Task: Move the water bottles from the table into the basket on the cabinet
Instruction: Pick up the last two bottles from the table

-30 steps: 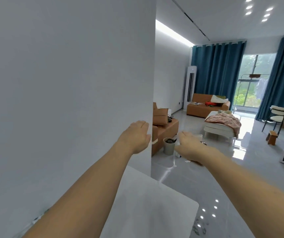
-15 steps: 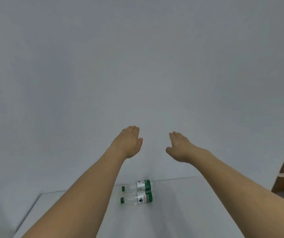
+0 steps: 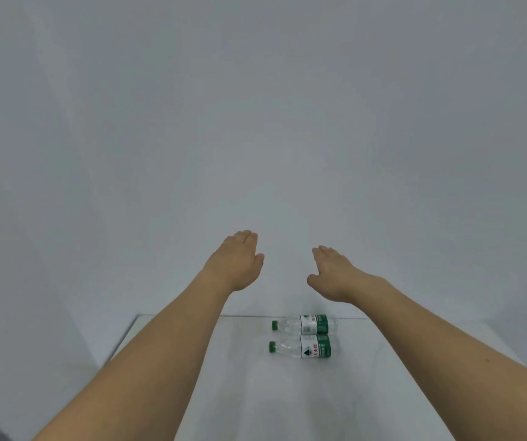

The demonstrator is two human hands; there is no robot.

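Two clear water bottles with green caps and green-white labels lie on their sides on a white table [image 3: 255,402], caps pointing left. The far bottle [image 3: 305,324] rests near the table's back edge by the wall; the near bottle [image 3: 300,345] lies just in front of it. My left hand [image 3: 236,262] and my right hand [image 3: 332,272] are stretched out above and beyond the bottles, palms down, fingers together and extended, holding nothing. Neither hand touches a bottle. No basket or cabinet is in view.
A plain pale grey wall [image 3: 255,122] fills the view behind the table. The table's left edge [image 3: 122,342] drops off toward the floor. A dark patch shows at the bottom left corner.
The view swung left from the living room to the wall and table, then shifted slightly further, so the bottles sit more to the right. Both hands stay extended and empty.
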